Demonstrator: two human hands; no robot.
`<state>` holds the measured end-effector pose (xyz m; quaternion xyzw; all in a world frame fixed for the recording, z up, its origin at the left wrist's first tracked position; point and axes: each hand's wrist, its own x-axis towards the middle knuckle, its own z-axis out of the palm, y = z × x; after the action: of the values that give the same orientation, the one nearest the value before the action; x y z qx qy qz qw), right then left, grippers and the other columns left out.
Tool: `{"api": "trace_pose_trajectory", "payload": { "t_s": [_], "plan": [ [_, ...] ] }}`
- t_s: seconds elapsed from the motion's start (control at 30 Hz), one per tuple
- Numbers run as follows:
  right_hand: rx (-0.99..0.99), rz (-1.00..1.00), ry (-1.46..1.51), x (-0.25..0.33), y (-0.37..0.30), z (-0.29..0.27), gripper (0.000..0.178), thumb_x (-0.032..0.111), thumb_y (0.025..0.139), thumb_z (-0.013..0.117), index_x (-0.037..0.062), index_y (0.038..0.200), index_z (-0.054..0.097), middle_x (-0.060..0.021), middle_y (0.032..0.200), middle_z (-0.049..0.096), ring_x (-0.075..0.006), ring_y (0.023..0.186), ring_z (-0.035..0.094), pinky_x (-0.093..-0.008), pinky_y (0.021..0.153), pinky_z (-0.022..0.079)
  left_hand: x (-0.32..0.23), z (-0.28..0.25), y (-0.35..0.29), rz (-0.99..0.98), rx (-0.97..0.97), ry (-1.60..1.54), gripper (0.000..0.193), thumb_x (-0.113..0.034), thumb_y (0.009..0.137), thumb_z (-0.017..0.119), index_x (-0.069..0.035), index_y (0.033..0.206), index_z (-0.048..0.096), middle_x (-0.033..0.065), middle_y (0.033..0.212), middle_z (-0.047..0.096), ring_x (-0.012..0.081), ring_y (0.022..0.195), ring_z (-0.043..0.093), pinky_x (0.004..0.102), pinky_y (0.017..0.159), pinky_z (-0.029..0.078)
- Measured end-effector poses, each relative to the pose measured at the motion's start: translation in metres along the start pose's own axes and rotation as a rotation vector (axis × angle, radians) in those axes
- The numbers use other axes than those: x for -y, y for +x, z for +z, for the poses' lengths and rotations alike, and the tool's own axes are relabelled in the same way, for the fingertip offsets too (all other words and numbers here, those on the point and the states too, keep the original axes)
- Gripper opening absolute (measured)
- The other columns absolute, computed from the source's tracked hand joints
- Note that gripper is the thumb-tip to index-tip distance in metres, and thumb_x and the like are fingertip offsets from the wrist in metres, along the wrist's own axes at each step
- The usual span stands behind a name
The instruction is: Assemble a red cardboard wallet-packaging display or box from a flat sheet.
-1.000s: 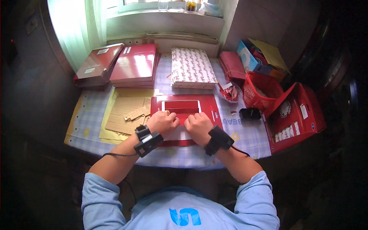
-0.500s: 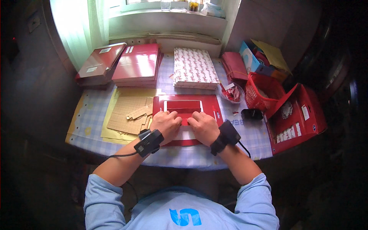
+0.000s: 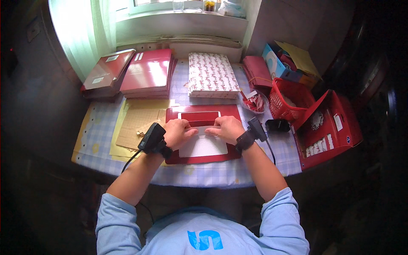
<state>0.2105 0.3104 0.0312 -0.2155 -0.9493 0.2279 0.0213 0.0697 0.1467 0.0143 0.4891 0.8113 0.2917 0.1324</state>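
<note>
A glossy red card sheet (image 3: 231,159) lies flat in front of me. On it rests a card piece with a white lower panel (image 3: 203,148) and a white-edged red upper part (image 3: 199,115); a darker red strip runs across between them. My left hand (image 3: 178,132) is at the strip's left end, fingers curled over it and thumb pointing inward on the white panel. Opposite it, my right hand (image 3: 229,129) is curled on the right end, its thumb also inward. Both hands seem to pinch the card piece along this fold, though their fingertips are partly hidden.
Brown cardboard pieces (image 3: 131,125) lie on yellow sheets at left. Behind stand red stacks (image 3: 146,70) and a patterned white stack (image 3: 212,74). At right are a bowl of red strips (image 3: 255,102), a red basket (image 3: 289,106), a black object (image 3: 277,126) and an open red box (image 3: 331,131).
My hands have turned, with the thumbs now pointing inward over the white panel. More of that panel shows below them. The whole view has shifted slightly.
</note>
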Motion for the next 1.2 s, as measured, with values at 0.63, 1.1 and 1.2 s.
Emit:
{"api": "trace_pose_trajectory", "payload": {
  "t_s": [0.63,1.1,1.2],
  "plan": [
    [0.060,0.174,0.086,-0.020,-0.004,-0.012,0.048,0.050,0.068,0.080,0.0074,0.079,0.061,-0.0128,0.084,0.068,-0.0284,0.082,0.066,-0.0396,0.072,0.050,0.006,-0.027,0.002,-0.119,0.111,0.051,0.047,-0.047,0.072,0.080,-0.003,0.080,0.066,0.0147,0.075,0.068,0.0275,0.072,0.067,0.0375,0.066,0.052],
    [0.069,-0.493,0.272,-0.031,-0.041,-0.019,0.025,0.024,0.078,0.070,0.0043,0.093,0.069,-0.0133,0.101,0.062,-0.0252,0.100,0.056,-0.0375,0.086,0.047,0.021,-0.034,-0.013,-0.016,-0.166,-0.371,0.043,-0.042,0.084,0.072,0.001,0.092,0.068,0.0142,0.078,0.068,0.0232,0.073,0.067,0.0342,0.065,0.053],
    [0.015,-0.503,0.180,-0.028,-0.057,-0.013,0.026,0.030,0.081,0.072,0.0044,0.087,0.073,-0.0140,0.103,0.062,-0.0262,0.100,0.057,-0.0375,0.086,0.047,0.016,-0.033,-0.025,0.187,-0.147,-0.047,0.044,-0.031,0.077,0.079,0.002,0.103,0.066,0.0159,0.096,0.066,0.0238,0.079,0.066,0.0340,0.070,0.053]
  ]
}}
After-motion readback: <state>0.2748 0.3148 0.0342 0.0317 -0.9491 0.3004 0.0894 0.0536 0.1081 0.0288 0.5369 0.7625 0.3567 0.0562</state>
